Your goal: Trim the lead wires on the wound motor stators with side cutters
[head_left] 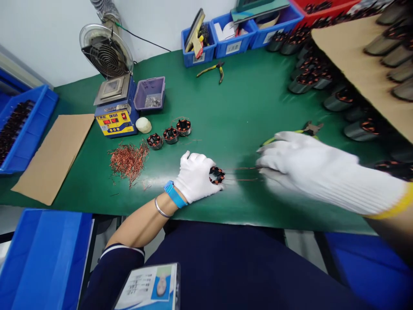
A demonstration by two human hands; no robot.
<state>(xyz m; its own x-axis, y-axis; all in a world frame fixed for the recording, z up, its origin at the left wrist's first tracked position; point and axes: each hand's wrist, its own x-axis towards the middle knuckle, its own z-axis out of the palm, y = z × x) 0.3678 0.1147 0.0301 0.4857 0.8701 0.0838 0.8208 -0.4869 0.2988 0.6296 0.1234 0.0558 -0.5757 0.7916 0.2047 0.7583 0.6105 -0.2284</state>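
My left hand (pixel 196 177), in a white glove, curls around a small motor stator (pixel 217 175) with black slots and copper windings, holding it on the green table. From the stator, two thin copper wires (pixel 240 168) stretch to the right. My right hand (pixel 287 157), also gloved and smeared by motion, has its fingers drawn together at the far end of the upper wire; the lower one ends close beneath. Just beyond the right hand lie yellow-green cutters (pixel 311 128), their handles partly hidden by it.
Three wound stators (pixel 171 135) stand left of centre, near a pile of copper wire scraps (pixel 129 161). Behind are a blue soldering pot (pixel 116 118) and a purple tray (pixel 150 93). Pliers (pixel 213 70) lie before blue bins (pixel 232 41). Many stators and cardboard (pixel 364 47) occupy the right.
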